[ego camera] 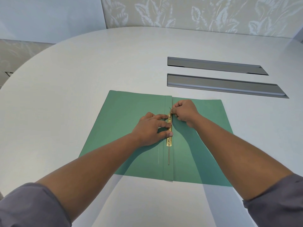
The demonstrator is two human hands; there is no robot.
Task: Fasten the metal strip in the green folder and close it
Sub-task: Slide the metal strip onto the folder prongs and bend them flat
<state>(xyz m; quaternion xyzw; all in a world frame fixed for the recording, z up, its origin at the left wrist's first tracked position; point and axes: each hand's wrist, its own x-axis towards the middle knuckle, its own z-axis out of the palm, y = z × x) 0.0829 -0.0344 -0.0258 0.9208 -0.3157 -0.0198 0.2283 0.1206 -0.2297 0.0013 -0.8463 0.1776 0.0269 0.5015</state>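
Observation:
The green folder [127, 112] lies open and flat on the white table, spine running away from me. A gold metal strip [169, 140] sits along the spine, with a thin grey prong [168, 156] lying flat toward me below it. My left hand [150, 130] presses its fingertips down on the middle of the strip. My right hand [186, 113] is closed in a pinch at the strip's far end, where a thin prong sticks up beside its fingers. The far end of the strip is partly hidden by both hands.
The white oval table [82, 71] has two long grey slot covers [218, 66] set into it, right of and beyond the folder. Patterned wall panels stand behind the table's far edge.

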